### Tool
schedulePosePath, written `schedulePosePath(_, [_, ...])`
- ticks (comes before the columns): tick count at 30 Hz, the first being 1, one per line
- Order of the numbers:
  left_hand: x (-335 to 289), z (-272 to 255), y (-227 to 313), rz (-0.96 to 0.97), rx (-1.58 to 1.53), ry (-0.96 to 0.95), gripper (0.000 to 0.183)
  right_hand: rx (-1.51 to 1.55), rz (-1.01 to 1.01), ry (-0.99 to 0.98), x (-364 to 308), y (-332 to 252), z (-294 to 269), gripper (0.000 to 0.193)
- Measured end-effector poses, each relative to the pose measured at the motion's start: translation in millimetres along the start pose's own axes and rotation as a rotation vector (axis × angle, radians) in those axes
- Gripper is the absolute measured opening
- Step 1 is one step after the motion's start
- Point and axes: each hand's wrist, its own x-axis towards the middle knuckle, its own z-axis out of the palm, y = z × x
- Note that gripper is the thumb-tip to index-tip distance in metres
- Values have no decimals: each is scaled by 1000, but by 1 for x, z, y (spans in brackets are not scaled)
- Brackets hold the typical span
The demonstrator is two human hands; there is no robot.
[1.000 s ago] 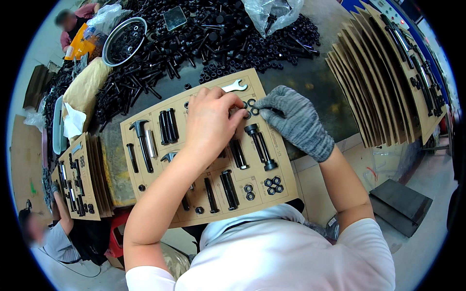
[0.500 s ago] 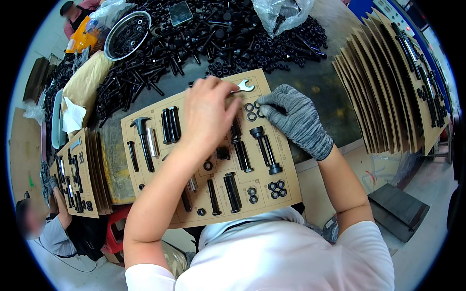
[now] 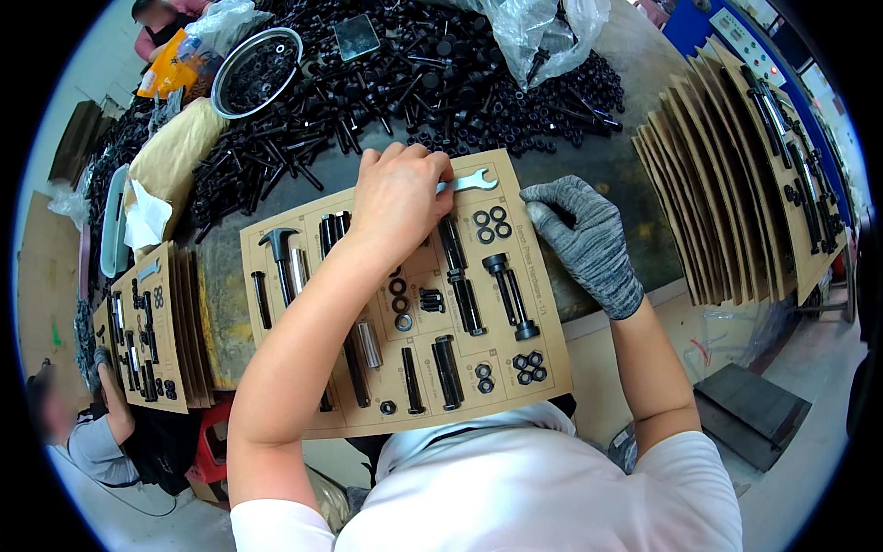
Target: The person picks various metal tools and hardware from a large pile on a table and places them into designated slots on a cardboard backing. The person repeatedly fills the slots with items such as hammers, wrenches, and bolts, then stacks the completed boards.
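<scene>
A brown cardboard sheet (image 3: 543, 368) lies in front of me with black bolts, nuts, washers, a hammer (image 3: 277, 248) and a silver wrench (image 3: 471, 180) laid out on it. My bare left hand (image 3: 397, 198) rests palm down on the sheet's upper middle, its fingertips on the wrench's left end. My right hand (image 3: 585, 241), in a grey knit glove, lies beside the sheet's upper right edge with fingers curled, holding nothing that I can see. Black washers (image 3: 492, 225) sit between the two hands.
A big heap of black bolts and nuts (image 3: 414, 83) covers the table beyond the sheet, with a metal bowl (image 3: 256, 72) and a plastic bag (image 3: 533, 28). Stacked filled cardboard sheets (image 3: 736, 184) stand at right, more at left (image 3: 152, 331). Another person (image 3: 92, 432) sits lower left.
My left hand slid up the sheet toward the wrench. My gloved right hand drew off the sheet to its right edge.
</scene>
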Motion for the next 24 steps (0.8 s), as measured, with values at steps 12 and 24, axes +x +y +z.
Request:
schedulePosePath(12, [-226,-199,-120,-558,-113,699,31,25,-156,-124,33,-125,25,16])
schedulePosePath(24, [-596,-161,-281,-1344,-829,1242,46,-186,-623,-707,111,-374,435,29])
